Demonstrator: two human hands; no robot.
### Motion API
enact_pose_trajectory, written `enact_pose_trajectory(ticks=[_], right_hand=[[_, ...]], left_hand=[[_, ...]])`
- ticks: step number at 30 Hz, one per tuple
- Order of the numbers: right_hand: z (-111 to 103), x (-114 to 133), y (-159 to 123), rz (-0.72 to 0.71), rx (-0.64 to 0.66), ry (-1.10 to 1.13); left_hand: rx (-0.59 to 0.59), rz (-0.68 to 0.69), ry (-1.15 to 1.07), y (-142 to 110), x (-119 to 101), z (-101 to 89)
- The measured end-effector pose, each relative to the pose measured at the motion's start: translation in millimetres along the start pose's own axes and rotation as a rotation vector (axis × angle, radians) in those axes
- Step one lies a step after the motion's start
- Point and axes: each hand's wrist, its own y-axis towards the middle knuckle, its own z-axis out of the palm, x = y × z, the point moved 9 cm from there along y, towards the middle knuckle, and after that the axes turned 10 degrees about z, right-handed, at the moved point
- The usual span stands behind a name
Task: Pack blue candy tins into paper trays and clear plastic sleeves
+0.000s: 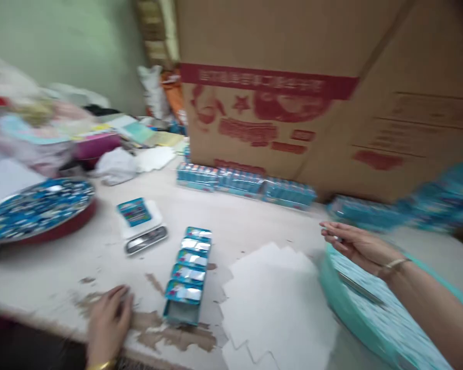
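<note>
Head view suggests a picking step, the right hand (pixel 349 244) narrow-fingered above the teal tub (pixel 327 282), its hold too blurred to tell, the left (pixel 110 318) loosely open near the blue box (pixel 189 272); a steady pinch seems called for.

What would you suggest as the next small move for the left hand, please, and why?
Perhaps the left hand should lift the blue packet off the scale into the long box: similar packets line it, and its near end shows room.
</note>
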Motion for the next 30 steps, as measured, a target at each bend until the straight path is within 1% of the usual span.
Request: enact_pose_trajectory(ticks=[1, 3, 6, 8, 10, 11, 13, 14, 16, 18, 20, 23, 26, 30], right_hand=[[38.8, 11.1, 4.6, 0.044, 0.084, 0.027], [126.6, 34.5, 4.3, 0.113, 0.268, 0.035], [260.7, 68.4, -13.3, 0.099, 0.524, -0.101], [339.2, 83.3, -24.3, 0.075, 0.657, -0.197], [405.1, 93.8, -30.4, 0.029, 0.749, -0.304], [433.1, 97.6, -31.5, -0.004, 0.774, -0.371], [479.3, 102.0, -30.0, -0.067, 0.788, -0.503], [498.2, 102.9, -28.1, -0.092, 0.786, -0.561], [528.7, 102.4, -22.8, -0.123, 0.785, -0.65], [550.4, 99.8, -16.2, -0.14, 0.783, -0.733], [564.5, 96.3, -9.6, -0.152, 0.783, -0.817], [575.8, 90.5, -2.6, -0.169, 0.795, -0.955], [579.4, 89.9, 1.7, -0.23, 0.778, -1.103], [580.6, 98.4, 6.0, -0.317, 0.715, -1.155]], left_hand=[[0.011, -0.038, 0.049, -11.0, 10.4, -4.4], [0.04, -0.099, 0.098, -27.1, 23.2, -7.2], [0.051, -0.156, 0.107, -37.9, 27.3, -5.5], [0.041, -0.168, 0.103, -41.0, 26.2, -5.1], [0.022, -0.17, 0.095, -43.8, 25.8, -6.4], [0.013, -0.173, 0.092, -45.1, 26.2, -7.3], [0.002, -0.181, 0.094, -47.5, 27.3, -9.0], [0.001, -0.188, 0.099, -48.3, 27.9, -9.5], [0.004, -0.203, 0.112, -49.3, 28.8, -9.9], [0.011, -0.216, 0.118, -49.6, 29.2, -9.7], [0.018, -0.217, 0.115, -49.6, 28.9, -9.5], [0.02, -0.211, 0.109, -49.8, 28.6, -9.7], [0.028, -0.217, 0.1, -50.7, 29.7, -8.6], [0.037, -0.239, 0.096, -51.4, 31.3, -6.9]])
